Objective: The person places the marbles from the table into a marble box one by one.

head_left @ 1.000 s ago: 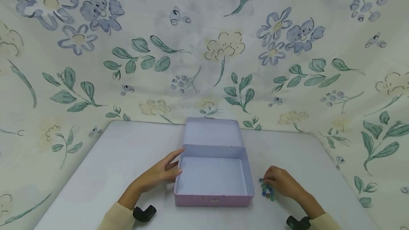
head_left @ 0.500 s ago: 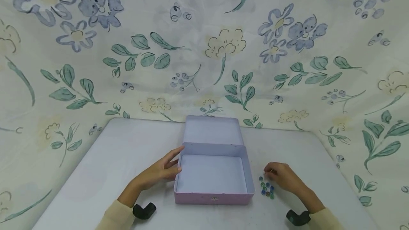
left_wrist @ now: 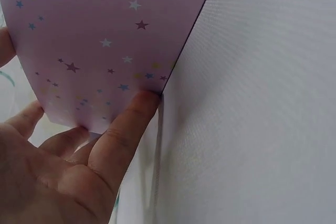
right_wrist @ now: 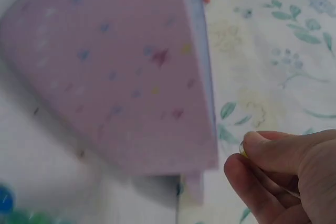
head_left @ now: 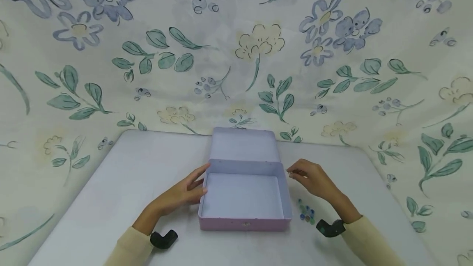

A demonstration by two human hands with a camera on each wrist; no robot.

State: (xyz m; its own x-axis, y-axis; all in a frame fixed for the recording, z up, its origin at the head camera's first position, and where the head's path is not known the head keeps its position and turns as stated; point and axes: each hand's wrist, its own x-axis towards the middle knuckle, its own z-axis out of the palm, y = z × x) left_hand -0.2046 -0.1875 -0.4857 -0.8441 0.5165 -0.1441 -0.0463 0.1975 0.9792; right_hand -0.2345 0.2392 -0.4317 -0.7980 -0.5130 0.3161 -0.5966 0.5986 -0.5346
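Nearest the front edge of the white table, two cream sleeves with black wrist mounts are seen, one at each forearm.

A small cluster of glass marbles, blue and green, lies on the table just beside the front right corner of the tin, below and behind the right hand.

An open tin box, lilac with a small star print on its outer walls, stands near the middle of the table toward the front edge; its interior is plain and pale. Its hinged lid is raised upright at the far side.

The left hand is laid against the left wall of the tin, fingers straight and spread; in the left wrist view a fingertip is pressed to the starred wall at its lower edge, where it meets the table.

The right hand is held above the table at the tin's far right corner, apart from the marble cluster. Its thumb and forefinger are closed to a narrow pinch. In the right wrist view a single small marble, yellowish and mostly hidden, is seen between the fingertips, just outside the tin's right wall and level with its rim.

Beyond the far edge, a floral cloth backdrop is hung.
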